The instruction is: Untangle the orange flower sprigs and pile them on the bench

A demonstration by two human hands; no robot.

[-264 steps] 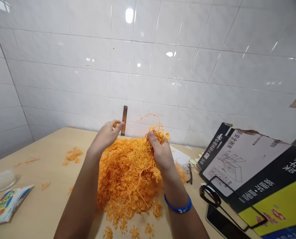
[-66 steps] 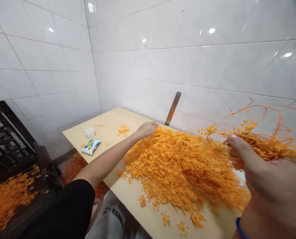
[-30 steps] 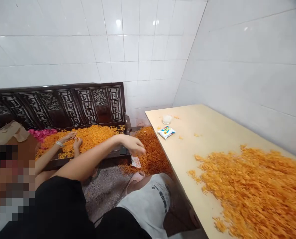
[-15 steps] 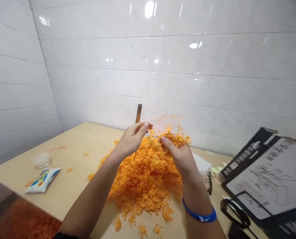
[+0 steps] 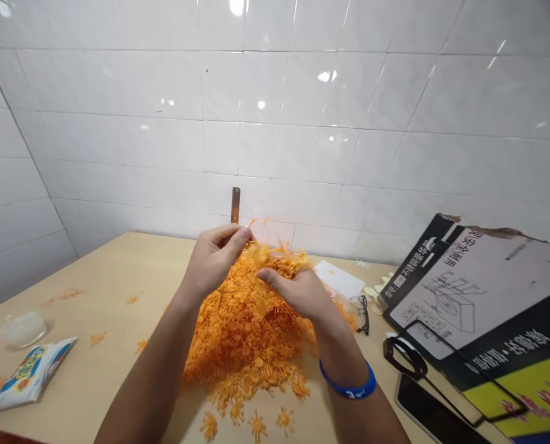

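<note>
A big heap of small orange plastic pieces (image 5: 251, 345), shaped like little spiders with thin legs, lies on the table in front of me. My right hand (image 5: 298, 295) is closed around a tangled clump of orange pieces (image 5: 287, 262) above the heap, thumb on the near side. My left hand (image 5: 217, 259) is closed in a pinch at the clump's left edge. Whatever lies between its fingertips is too small to make out. A thin orange strand (image 5: 258, 221) curves up just beyond those fingertips. Blue is the wristband (image 5: 349, 388) on my right wrist.
A brown upright strip (image 5: 235, 205) stands by the tiled wall. At left are a white packet (image 5: 29, 375) and a clear round container (image 5: 23, 328). On the right lie a printed box (image 5: 460, 302), a black-framed object (image 5: 407, 357), a phone (image 5: 435, 407), glasses (image 5: 364, 316) and white paper (image 5: 340, 279).
My view has shifted right and slightly down, so everything sits further left. My right hand with the clump has tilted lower and flatter. The loose strands above the clump stick up less.
</note>
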